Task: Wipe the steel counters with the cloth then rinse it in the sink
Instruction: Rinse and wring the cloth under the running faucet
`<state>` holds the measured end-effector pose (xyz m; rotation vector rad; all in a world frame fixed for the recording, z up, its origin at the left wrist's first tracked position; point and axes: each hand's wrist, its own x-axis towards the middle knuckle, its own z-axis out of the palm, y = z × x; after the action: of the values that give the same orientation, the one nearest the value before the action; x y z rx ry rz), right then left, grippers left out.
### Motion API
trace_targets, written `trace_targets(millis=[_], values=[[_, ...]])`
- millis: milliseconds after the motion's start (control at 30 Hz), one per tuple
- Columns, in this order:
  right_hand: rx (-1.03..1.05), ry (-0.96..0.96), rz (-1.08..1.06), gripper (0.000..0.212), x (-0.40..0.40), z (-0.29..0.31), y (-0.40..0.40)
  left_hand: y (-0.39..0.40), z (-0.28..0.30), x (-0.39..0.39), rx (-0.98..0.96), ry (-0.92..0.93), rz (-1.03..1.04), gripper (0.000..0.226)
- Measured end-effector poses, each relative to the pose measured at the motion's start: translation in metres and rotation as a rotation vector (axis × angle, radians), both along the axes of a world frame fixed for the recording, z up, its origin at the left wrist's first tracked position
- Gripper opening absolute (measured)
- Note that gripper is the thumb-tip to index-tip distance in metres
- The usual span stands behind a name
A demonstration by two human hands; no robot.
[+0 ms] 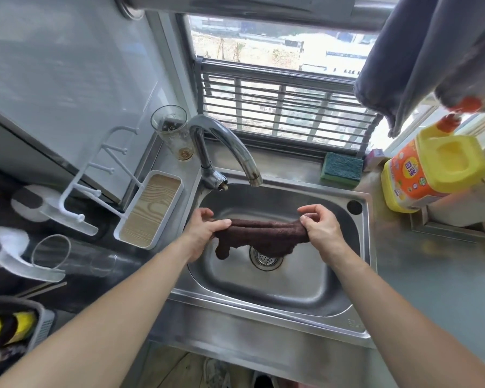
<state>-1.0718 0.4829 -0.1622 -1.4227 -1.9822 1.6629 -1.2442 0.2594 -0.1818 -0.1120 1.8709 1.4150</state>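
Dark brown cloth (261, 233), bunched into a sagging roll, stretches between left hand (205, 229) and right hand (321, 228), each pinching one end, above the steel sink (263, 292) drain (265, 257)

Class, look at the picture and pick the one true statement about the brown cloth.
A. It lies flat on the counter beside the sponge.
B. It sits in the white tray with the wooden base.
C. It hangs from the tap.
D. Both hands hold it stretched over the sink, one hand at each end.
D: the left hand and the right hand each grip one end of the cloth, which sags above the sink near the drain.
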Motion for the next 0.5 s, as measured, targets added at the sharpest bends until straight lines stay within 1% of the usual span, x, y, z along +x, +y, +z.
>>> trace_targets(millis=[67,100,133,167,200,233,267,300,333,367,400,433,467,500], values=[[0.087,-0.05,0.001,0.02,0.003,-0.002,0.003,0.0,0.002,-0.005,0.118,-0.104,0.173,0.035],[0.125,-0.077,0.005,0.021,0.006,-0.003,0.004,-0.002,0.002,-0.007,0.132,-0.107,0.238,0.033],[0.153,-0.101,0.005,0.023,0.009,-0.005,0.007,-0.006,0.0,-0.008,0.088,-0.049,0.236,0.032],[0.167,-0.118,0.006,0.024,0.011,-0.005,0.008,-0.01,-0.001,-0.009,-0.011,0.074,0.147,0.03],[0.168,-0.129,0.014,0.024,0.014,-0.006,0.011,-0.015,0.0,-0.009,-0.125,0.223,-0.011,0.027],[0.145,-0.122,0.033,0.021,0.016,-0.008,0.013,-0.017,0.002,-0.008,-0.201,0.345,-0.185,0.023],[0.115,-0.115,0.077,0.015,0.018,-0.008,0.015,-0.018,0.007,-0.006,-0.218,0.403,-0.326,0.019],[0.079,-0.104,0.156,0.007,0.021,-0.008,0.015,-0.017,0.011,-0.005,-0.191,0.39,-0.429,0.018],[0.05,-0.112,0.266,0.015,0.024,-0.006,0.016,-0.015,0.016,-0.005,-0.166,0.347,-0.537,0.021],[0.012,-0.15,0.393,0.029,0.028,-0.005,0.017,-0.012,0.02,-0.004,-0.187,0.324,-0.668,0.03],[0.019,-0.228,0.537,0.042,0.03,-0.005,0.017,-0.011,0.021,-0.005,-0.256,0.354,-0.812,0.04],[0.086,-0.318,0.69,0.05,0.031,-0.005,0.017,-0.008,0.02,-0.005,-0.339,0.441,-0.934,0.047],[0.181,-0.41,0.822,0.051,0.031,-0.004,0.015,-0.005,0.016,-0.004,-0.416,0.538,-1.006,0.048],[0.282,-0.456,0.908,0.046,0.029,-0.005,0.012,-0.002,0.015,-0.002,-0.458,0.632,-1.03,0.044]])
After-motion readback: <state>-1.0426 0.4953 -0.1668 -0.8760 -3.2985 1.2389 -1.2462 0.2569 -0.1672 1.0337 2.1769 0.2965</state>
